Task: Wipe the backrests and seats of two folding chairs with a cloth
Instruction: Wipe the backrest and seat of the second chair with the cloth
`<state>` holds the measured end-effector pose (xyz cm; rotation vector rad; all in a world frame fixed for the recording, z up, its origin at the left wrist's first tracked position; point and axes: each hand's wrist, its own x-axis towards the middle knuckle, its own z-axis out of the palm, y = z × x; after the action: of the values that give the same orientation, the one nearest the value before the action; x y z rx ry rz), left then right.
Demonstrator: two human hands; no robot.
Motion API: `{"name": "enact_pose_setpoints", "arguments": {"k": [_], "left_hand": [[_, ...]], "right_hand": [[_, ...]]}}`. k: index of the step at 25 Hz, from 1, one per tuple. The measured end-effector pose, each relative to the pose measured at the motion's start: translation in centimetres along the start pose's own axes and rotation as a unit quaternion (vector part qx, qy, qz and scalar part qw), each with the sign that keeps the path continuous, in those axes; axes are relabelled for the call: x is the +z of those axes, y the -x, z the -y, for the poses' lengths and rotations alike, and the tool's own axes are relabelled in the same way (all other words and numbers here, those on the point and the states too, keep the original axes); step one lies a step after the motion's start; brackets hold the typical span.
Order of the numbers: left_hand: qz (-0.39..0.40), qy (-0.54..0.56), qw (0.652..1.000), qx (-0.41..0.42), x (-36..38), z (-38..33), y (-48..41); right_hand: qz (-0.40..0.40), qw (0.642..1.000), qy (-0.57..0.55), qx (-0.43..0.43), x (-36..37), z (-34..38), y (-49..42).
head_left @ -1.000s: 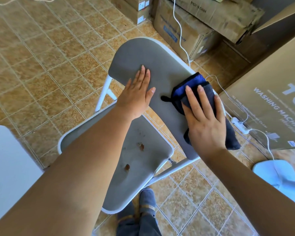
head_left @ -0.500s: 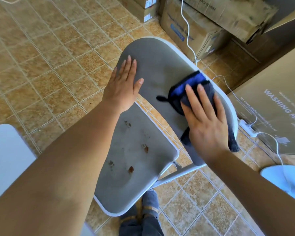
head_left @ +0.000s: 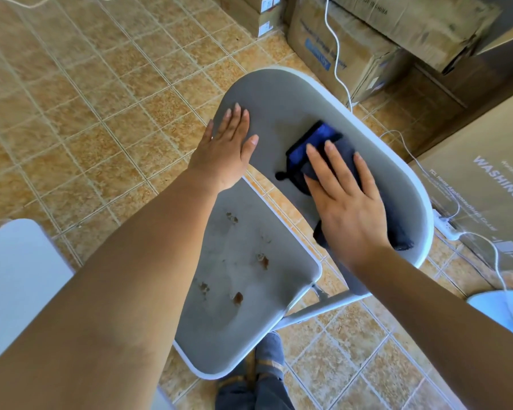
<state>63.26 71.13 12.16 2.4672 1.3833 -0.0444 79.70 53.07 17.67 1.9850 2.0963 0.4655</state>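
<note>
A grey folding chair with a white frame stands below me. Its backrest (head_left: 282, 105) tilts toward me, and its seat (head_left: 243, 294) carries several brown stains. My right hand (head_left: 347, 205) presses a dark blue cloth (head_left: 314, 143) flat against the right half of the backrest, fingers straight. My left hand (head_left: 225, 149) lies flat on the backrest's left edge, fingers straight, holding nothing. A pale corner of a second chair (head_left: 15, 279) shows at the lower left, mostly hidden by my left arm.
Cardboard boxes (head_left: 353, 39) are stacked behind the chair, and a large washing machine carton (head_left: 486, 179) stands at the right. A white cable (head_left: 335, 51) and power strip (head_left: 447, 229) lie on the tiled floor. My feet (head_left: 258, 377) are under the seat's front edge.
My right hand has slid the cloth a little along the backrest. My left hand has shifted from the middle of the backrest to its left edge. The view has moved closer.
</note>
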Motion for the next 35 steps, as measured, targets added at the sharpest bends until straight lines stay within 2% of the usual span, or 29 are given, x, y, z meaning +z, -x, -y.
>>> {"name": "enact_pose_setpoints", "arguments": {"k": [3, 7, 10, 12, 15, 18, 20, 23, 25, 28, 31, 33, 35], "left_hand": [[0.004, 0.017, 1.000, 0.006, -0.1, 0.2, 0.0], [0.011, 0.046, 0.999, 0.005, -0.1, 0.6, -0.2], [0.017, 0.061, 0.998, -0.001, 0.0, 0.2, -0.3], [0.016, 0.051, 0.999, -0.003, 0.1, 0.0, -0.3], [0.003, 0.062, 0.998, -0.006, 0.2, -0.6, 0.3], [-0.031, 0.101, 0.994, 0.034, 1.4, -2.7, 2.1], [-0.046, 0.111, 0.991, 0.056, 2.2, -3.9, 2.8], [-0.041, 0.103, 0.993, 0.047, 2.1, -4.0, 2.6], [-0.030, 0.086, 0.995, 0.051, 1.9, -3.5, 2.3], [-0.032, 0.077, 0.995, 0.056, 2.3, -3.3, 2.2], [-0.030, 0.100, 0.993, 0.055, 2.4, -3.5, 2.0], [-0.050, 0.094, 0.992, 0.072, 2.1, -3.1, 2.2], [-0.079, 0.075, 0.991, 0.075, 2.1, -2.0, 2.5]], "right_hand": [[-0.007, 1.000, 0.015, 0.023, -0.7, 1.0, -3.7], [0.016, 0.998, 0.062, -0.024, 0.7, 3.7, -7.6], [0.062, 0.990, 0.075, -0.099, 2.2, 4.2, -5.4], [0.087, 0.986, 0.077, -0.119, 2.1, 3.1, -2.5], [0.033, 0.999, 0.013, -0.030, 0.1, 0.0, 0.7], [-0.031, 0.998, -0.034, 0.050, -0.8, -1.2, 1.3], [-0.026, 0.999, -0.009, 0.041, -0.2, -0.6, 0.9], [0.040, 0.995, 0.071, -0.060, 2.4, 1.0, 2.9], [0.074, 0.989, 0.077, -0.106, 3.2, 0.8, 5.6], [0.011, 1.000, -0.001, -0.017, 2.4, -0.1, 8.1], [-0.028, 0.996, -0.037, 0.074, 1.0, -0.2, 5.3], [-0.041, 0.996, -0.040, 0.069, 0.8, 0.7, 1.6], [0.003, 1.000, -0.003, 0.016, 1.6, 2.1, -0.6]]}}
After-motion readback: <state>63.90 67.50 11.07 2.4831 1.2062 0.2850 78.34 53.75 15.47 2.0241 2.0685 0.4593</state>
